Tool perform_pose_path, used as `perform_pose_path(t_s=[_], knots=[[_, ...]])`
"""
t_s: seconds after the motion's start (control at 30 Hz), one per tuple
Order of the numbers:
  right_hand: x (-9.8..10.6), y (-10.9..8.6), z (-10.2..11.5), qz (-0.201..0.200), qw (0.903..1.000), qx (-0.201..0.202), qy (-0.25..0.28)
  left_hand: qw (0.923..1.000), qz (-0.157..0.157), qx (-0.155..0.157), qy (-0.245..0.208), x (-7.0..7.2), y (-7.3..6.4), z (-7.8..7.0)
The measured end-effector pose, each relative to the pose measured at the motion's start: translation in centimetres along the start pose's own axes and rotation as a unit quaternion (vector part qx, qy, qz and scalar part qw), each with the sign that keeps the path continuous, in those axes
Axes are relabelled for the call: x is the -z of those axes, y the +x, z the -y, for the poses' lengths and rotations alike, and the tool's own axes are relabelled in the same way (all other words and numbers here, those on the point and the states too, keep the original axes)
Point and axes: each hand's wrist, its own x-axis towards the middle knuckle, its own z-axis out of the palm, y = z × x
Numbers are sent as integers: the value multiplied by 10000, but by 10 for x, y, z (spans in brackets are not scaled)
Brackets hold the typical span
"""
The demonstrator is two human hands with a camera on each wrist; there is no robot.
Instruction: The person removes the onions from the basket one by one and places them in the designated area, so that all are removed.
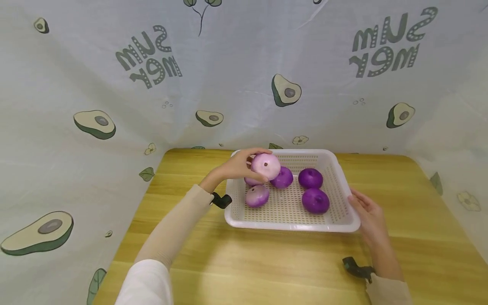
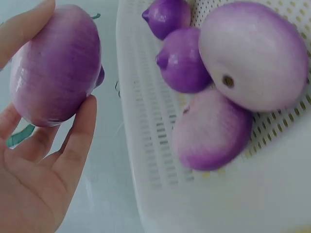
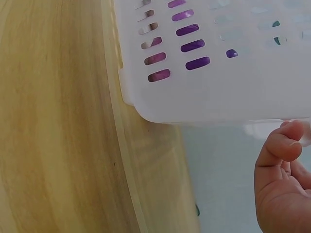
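Observation:
My left hand (image 1: 237,165) grips a pale purple onion (image 1: 266,166) between thumb and fingers, above the left side of a white basket (image 1: 286,225). In the left wrist view the held onion (image 2: 56,68) is near the basket's wall, apart from it. Inside the basket lie a pale onion (image 1: 257,196), a purple onion (image 1: 282,178), and two darker ones (image 1: 310,178) on the right. Another pale onion (image 1: 251,182) is partly hidden beneath the held one. My right hand (image 1: 370,217) holds the basket's right rim, fingers curled at its edge in the right wrist view.
The basket stands on a wooden table (image 1: 267,267), towards its far edge. Behind hangs a pale sheet (image 1: 236,84) printed with avocados and lettering. A dark camera mount sits at each wrist.

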Motion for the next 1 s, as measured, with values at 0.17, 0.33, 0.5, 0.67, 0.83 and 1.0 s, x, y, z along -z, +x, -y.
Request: perform_pose_path(t_s=[0.17,0.33,0.5,0.67,0.83,1.0], knots=[[1,0,-3,-71,9999,-25,140,9989,-417,50,-232,16,-13,8],[0,1,-5,-136,9998,-55,119,9956,-839,163,-395,36,-26,12],[-1,2,-6,-141,9996,-65,227,9906,-1153,403,-611,52,-40,15],[-2,3,-5,-172,9993,-49,325,9853,-1511,530,-601,61,-51,23],[-2,4,-4,-226,9990,-106,377,9778,-1873,738,-585,66,-65,35],[-1,3,-6,-170,9990,-107,403,9663,-2260,1076,-600,69,-80,47]])
